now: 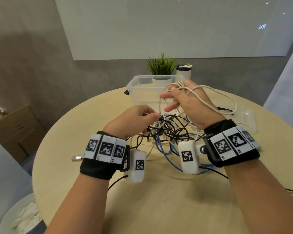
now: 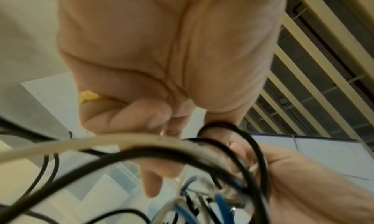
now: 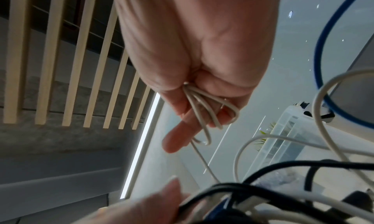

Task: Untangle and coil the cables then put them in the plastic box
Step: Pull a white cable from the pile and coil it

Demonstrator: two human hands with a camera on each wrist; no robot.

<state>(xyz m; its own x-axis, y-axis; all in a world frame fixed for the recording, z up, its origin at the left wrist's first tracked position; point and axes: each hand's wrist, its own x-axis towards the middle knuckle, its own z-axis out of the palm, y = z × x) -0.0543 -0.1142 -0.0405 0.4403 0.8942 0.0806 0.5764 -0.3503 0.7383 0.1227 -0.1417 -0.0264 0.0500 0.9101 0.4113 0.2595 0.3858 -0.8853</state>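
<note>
head view: right hand (image 1: 189, 102) is raised above the desk (image 1: 159, 200) w/ white cable (image 1: 215, 97) looped round its fingers, grip closed on those loops; left hand (image 1: 134, 119) is lowered at the cable tangle (image 1: 167, 130), a strand pinched betw. thumb & fingers; tangle of black, blue & white leads is lying on the desk between the wrists; plastic box (image 1: 142, 88) is seen behind the hands, upright, lid off; plant (image 1: 161, 66) & a bottle (image 1: 183, 71) are seen beyond it.

left wrist view: left hand (image 2: 161, 67) is seen w/ fingers curled; blurred black & white leads cross below it; what exactly is pinched can't be told here.

right wrist view: right hand (image 3: 198, 51) is seen w/ several white cable (image 3: 202, 109) loops held in curled fingers; plastic box (image 3: 283, 131) is seen at right.
</note>
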